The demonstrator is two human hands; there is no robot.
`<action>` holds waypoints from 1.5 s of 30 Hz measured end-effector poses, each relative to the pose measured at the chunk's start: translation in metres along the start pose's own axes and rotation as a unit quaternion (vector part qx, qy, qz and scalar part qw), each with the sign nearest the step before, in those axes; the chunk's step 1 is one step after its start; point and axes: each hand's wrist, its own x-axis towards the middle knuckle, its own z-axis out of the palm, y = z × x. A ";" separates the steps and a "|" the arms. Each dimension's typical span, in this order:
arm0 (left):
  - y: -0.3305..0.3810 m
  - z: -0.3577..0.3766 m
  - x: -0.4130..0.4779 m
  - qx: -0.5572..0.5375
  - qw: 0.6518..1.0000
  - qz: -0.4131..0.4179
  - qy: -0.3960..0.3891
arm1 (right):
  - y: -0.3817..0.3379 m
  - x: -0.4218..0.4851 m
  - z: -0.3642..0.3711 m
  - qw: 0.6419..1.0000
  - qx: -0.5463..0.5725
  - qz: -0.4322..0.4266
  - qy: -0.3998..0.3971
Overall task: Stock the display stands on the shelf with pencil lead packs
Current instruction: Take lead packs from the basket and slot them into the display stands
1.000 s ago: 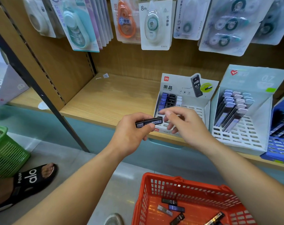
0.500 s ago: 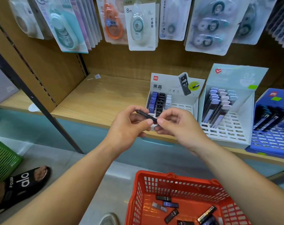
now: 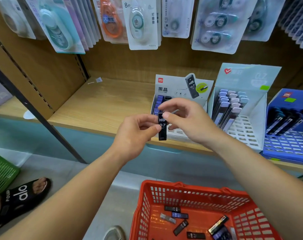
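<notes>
A black pencil lead pack point(image 3: 162, 129) marked HB 0.7 stands upright between my two hands, in front of the shelf edge. My left hand point(image 3: 136, 134) pinches its lower left side with thumb and finger. My right hand point(image 3: 185, 118) pinches its top end. Right behind them stands the white display stand point(image 3: 180, 87), with blue and black packs in its left slots. To its right a second white stand point(image 3: 240, 108) holds several packs, and a blue stand point(image 3: 289, 125) stands beyond that.
An orange basket point(image 3: 195, 193) on the floor below holds several loose lead packs point(image 3: 180, 215). Correction tape blister packs point(image 3: 140, 23) hang above the shelf. A green basket point(image 3: 1, 172) and a person's sandalled foot point(image 3: 24, 194) are at lower left. The wooden shelf point(image 3: 102, 104) runs left.
The pack was lying sideways in my left hand; both hands have turned it upright. My right hand has taken hold of its top end.
</notes>
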 end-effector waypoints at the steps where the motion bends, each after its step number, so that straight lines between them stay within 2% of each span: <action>1: -0.001 0.002 0.001 0.008 1.000 -0.001 0.003 | -0.001 0.004 -0.002 0.999 -0.035 -0.009 -0.011; 6: -0.012 0.011 0.014 0.034 0.999 -0.009 0.037 | 0.009 0.023 -0.019 0.994 -0.102 0.012 -0.036; 8: -0.019 0.013 0.022 0.096 0.993 0.007 0.064 | 0.020 0.028 -0.024 0.991 -0.130 0.014 -0.007; 11: -0.033 0.013 0.032 0.209 0.974 0.004 0.089 | 0.040 0.035 -0.028 0.981 -0.177 0.017 0.077; 15: -0.054 0.016 0.039 0.295 0.953 -0.003 0.070 | 0.063 0.039 -0.028 0.979 -0.170 0.022 0.109; 21: -0.070 0.022 0.041 0.276 0.959 0.006 0.057 | 0.069 0.037 -0.025 0.982 -0.156 0.002 0.105; 29: -0.075 0.024 0.043 0.271 0.959 0.020 0.083 | 0.064 0.034 -0.015 0.962 -0.262 -0.061 0.041; 37: -0.074 0.024 0.045 0.258 0.962 -0.002 0.087 | 0.072 0.036 -0.007 0.943 -0.311 -0.098 0.066; 42: -0.074 0.024 0.045 0.250 0.964 -0.008 0.088 | 0.070 0.032 -0.005 0.934 -0.332 -0.120 0.051; 45: -0.073 0.024 0.045 0.248 0.965 -0.012 0.087 | 0.071 0.030 -0.004 0.937 -0.327 -0.107 0.063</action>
